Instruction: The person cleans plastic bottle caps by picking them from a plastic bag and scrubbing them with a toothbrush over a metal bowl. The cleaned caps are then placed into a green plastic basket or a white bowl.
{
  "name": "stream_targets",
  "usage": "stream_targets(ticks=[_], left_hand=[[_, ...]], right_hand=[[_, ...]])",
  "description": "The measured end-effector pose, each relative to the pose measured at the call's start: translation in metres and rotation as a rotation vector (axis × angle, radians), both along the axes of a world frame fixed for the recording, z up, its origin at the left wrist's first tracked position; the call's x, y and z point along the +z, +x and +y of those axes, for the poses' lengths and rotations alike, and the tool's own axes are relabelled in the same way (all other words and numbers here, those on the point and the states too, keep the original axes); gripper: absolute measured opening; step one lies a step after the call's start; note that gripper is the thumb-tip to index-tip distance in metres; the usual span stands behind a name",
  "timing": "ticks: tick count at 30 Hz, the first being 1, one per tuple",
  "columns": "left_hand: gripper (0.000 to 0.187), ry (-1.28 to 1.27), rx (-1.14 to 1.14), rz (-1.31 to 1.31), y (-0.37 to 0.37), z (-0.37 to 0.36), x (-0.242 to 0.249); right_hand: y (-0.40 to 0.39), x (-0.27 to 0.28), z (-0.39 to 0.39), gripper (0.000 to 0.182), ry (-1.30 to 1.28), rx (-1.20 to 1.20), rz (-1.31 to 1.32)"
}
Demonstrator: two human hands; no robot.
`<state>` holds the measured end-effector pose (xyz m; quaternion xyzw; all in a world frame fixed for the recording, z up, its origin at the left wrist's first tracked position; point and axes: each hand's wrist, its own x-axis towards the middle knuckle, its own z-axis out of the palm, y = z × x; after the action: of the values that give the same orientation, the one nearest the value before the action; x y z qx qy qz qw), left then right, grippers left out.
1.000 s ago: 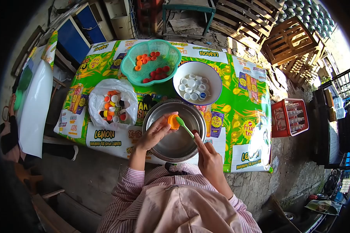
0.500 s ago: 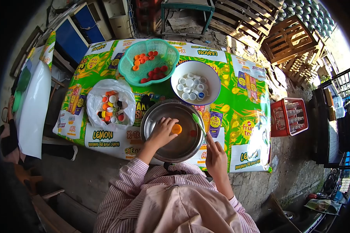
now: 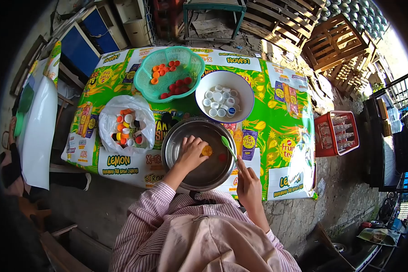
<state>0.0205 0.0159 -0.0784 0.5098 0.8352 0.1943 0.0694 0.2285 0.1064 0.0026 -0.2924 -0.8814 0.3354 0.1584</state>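
Over a round metal basin (image 3: 167,159), my left hand (image 3: 191,154) grips an orange cap (image 3: 207,150) between its fingertips. My right hand (image 3: 249,183) is closed around the handle of a green-headed brush (image 3: 226,143), whose head lies over the basin's right side. A red cap (image 3: 222,157) rests in the basin, right of the orange one. Behind the basin are a green basket (image 3: 143,68) with red and orange caps, and a white bowl (image 3: 247,86) holding white caps and one blue-topped cap. To the left sits a white plastic bag (image 3: 108,119) of mixed-colour caps.
The table (image 3: 281,140) has a green and white printed cover. A red crate (image 3: 322,136) of packed items stands on the floor at the right. Wooden pallets (image 3: 335,43) lean behind. At the far left, part of another person's arm (image 3: 12,131) shows beside a green container.
The orange cap now looks turned and darker in my left hand. The whole view has shifted slightly. My right hand still holds the brush in nearly the same place.
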Motion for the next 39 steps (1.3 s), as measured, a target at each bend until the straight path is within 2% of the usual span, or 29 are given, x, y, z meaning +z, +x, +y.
stream_targets(ticks=[1, 3, 5, 9, 11, 14, 19, 21, 22, 23, 24, 25, 27, 29, 31, 33, 34, 35, 37, 38, 39], left_hand=[[0.041, -0.009, -0.035, -0.022, 0.001, 0.0, 0.001], [0.04, 0.041, 0.037, 0.016, 0.0, -0.001, -0.001], [0.04, 0.043, -0.069, -0.005, 0.0, -0.002, -0.001], [0.042, 0.047, 0.042, 0.05, -0.001, -0.003, 0.002], [0.041, 0.026, -0.036, -0.002, -0.004, -0.005, 0.004], [0.042, 0.065, 0.02, 0.03, -0.009, -0.008, 0.019], [0.043, 0.113, 0.004, 0.016, -0.011, -0.017, 0.077], [0.041, 0.302, -0.009, -0.102, -0.011, -0.021, 0.082], [0.041, 0.355, -0.021, -0.316, -0.013, -0.021, 0.072], [0.041, 0.352, -0.018, -0.318, -0.014, -0.025, 0.061], [0.041, 0.131, -0.005, -0.137, -0.013, -0.03, 0.054], [0.041, -0.087, 0.008, 0.045, -0.012, -0.034, 0.049], [0.042, -0.032, 0.04, 0.033, -0.011, -0.037, 0.057], [0.044, 0.173, 0.059, -0.037, -0.001, -0.038, 0.086], [0.045, 0.244, 0.089, -0.1, 0.001, -0.038, 0.089], [0.043, 0.092, 0.051, 0.046, 0.0, -0.04, 0.068], [0.039, -0.193, 0.056, 0.107, -0.001, -0.042, 0.057], [0.039, -0.191, 0.058, 0.102, 0.002, -0.044, 0.048], [0.035, 0.077, 0.127, -0.081, 0.0, -0.04, 0.049], [0.032, 0.24, 0.124, -0.31, -0.003, -0.041, 0.046], [0.036, 0.36, 0.136, -0.761, -0.003, -0.04, 0.048]], right_hand=[[0.0, -0.002, 0.0, 0.051, 0.019, -0.004, 0.024], [-0.001, -0.003, 0.0, 0.048, 0.036, -0.013, 0.05], [0.0, -0.002, 0.0, 0.048, 0.045, -0.013, 0.046], [0.001, -0.002, 0.0, 0.048, 0.047, -0.017, 0.048], [0.001, -0.001, 0.0, 0.049, 0.06, -0.012, 0.045], [0.001, 0.003, -0.001, 0.053, 0.012, -0.002, -0.008], [0.0, 0.012, -0.004, 0.05, 0.035, 0.015, 0.032], [-0.001, 0.011, -0.004, 0.052, 0.004, 0.017, 0.032], [-0.002, 0.003, -0.005, 0.051, 0.011, 0.033, 0.014], [-0.002, -0.004, -0.006, 0.05, 0.017, 0.047, -0.004], [-0.004, -0.008, -0.007, 0.049, 0.071, 0.074, -0.204], [-0.001, -0.009, -0.008, 0.049, 0.073, 0.075, -0.205], [0.001, -0.009, -0.007, 0.051, 0.166, 0.111, -0.156], [0.003, 0.013, -0.009, 0.048, 0.086, 0.073, -0.128], [0.002, 0.024, -0.009, 0.049, 0.086, 0.032, -0.07], [0.001, 0.007, -0.008, 0.051, 0.083, 0.007, -0.02], [0.002, -0.005, -0.007, 0.052, 0.143, 0.086, -0.162], [0.003, -0.012, -0.006, 0.053, 0.204, 0.166, -0.302], [0.0, 0.003, -0.004, 0.053, 0.209, 0.161, -0.218], [0.001, 0.008, -0.004, 0.052, 0.173, 0.141, -0.153], [0.003, 0.012, -0.005, 0.052, 0.142, 0.118, -0.087]])
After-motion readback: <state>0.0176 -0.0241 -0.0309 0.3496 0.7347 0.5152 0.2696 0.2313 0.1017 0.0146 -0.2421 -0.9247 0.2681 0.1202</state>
